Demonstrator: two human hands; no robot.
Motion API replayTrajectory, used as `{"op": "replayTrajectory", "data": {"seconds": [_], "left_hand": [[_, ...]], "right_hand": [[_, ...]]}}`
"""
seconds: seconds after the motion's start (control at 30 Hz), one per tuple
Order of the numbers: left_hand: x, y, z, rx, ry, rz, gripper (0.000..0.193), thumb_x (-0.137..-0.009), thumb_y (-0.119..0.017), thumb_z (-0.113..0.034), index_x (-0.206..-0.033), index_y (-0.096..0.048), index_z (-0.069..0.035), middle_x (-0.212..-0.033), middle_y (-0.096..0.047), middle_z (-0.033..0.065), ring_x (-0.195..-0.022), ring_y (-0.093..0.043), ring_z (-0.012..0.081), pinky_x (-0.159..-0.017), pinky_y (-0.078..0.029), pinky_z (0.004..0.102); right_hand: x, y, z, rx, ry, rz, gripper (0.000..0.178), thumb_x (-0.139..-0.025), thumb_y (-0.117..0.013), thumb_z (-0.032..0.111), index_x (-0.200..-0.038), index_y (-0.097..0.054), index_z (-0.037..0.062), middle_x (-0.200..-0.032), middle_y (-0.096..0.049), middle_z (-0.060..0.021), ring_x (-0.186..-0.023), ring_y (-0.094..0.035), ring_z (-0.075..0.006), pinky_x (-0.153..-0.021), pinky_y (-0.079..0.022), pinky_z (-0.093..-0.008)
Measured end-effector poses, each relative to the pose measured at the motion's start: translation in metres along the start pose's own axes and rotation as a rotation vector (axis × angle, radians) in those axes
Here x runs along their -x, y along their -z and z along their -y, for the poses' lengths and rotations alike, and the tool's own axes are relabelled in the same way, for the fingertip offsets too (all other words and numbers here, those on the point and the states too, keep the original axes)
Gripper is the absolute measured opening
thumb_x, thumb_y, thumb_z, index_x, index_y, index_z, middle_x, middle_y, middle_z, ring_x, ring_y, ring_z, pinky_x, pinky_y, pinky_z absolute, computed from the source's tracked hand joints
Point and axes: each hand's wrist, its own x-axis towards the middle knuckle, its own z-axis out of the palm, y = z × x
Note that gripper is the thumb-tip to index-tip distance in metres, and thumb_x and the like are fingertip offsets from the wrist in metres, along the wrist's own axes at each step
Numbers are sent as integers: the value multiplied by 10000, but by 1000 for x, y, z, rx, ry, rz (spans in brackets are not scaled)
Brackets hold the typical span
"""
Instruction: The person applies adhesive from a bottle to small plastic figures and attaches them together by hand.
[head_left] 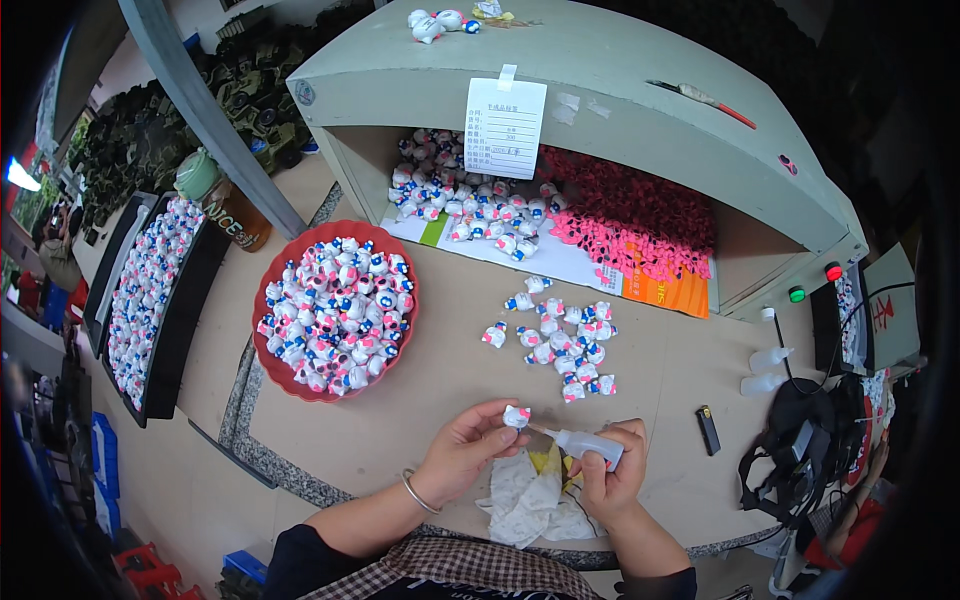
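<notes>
My left hand [462, 458] pinches a small white figurine [516, 415] with pink and blue parts between thumb and fingers. Wrapped around a clear squeeze bottle [592, 447] is my right hand [615, 482]. The bottle lies nearly level, its thin nozzle pointing left at the figurine; whether the tip touches it I cannot tell. Just beyond my hands, a loose group of similar figurines [562, 345] lies on the tabletop [450, 350]. Beneath my hands is a crumpled white cloth [522, 500] with a yellow patch.
A red scalloped bowl [263, 345] full of figurines stands left, near a black tray [160, 385] of more. The grey cabinet [400, 85] at the back shelters figurines and pink pieces [640, 250]. Two squeeze bottles [768, 360], a small black object [708, 430] and a black bag [785, 440] lie right.
</notes>
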Motion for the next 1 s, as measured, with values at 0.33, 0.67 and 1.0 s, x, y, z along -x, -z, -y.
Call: {"op": "replayTrajectory", "data": {"seconds": [0.33, 0.67, 1.0], "left_hand": [[0, 1, 3, -69, -17, 10, 357, -817, -523, -13, -1165, -462, -62, -1034, -547, 57, -903, -569, 154, -741, -478, 242], [-1, 1, 5, -212, -138, -45, 352, -806, -543, -15, -1150, -471, -38, -973, -574, 68, -853, -569, 130, -722, -474, 239], [-1, -3, 4, -244, -167, -61, 352, -803, -544, -5, -1147, -476, -35, -954, -579, 71, -829, -574, 131, -711, -478, 242]], "right_hand": [[1, -3, -2, -16, -17, 11, 204, -744, -580, 86, -891, -454, 23, -742, -472, -94, -657, -433, -205, -566, -372, -301], [2, -1, -1, -10, 1, 42, 218, -733, -604, 95, -885, -469, 15, -758, -473, -103, -657, -449, -217, -558, -383, -300], [1, 4, -3, 41, 46, 47, 212, -758, -575, 87, -899, -440, 4, -800, -475, -107, -686, -467, -183, -520, -401, -278]]}}
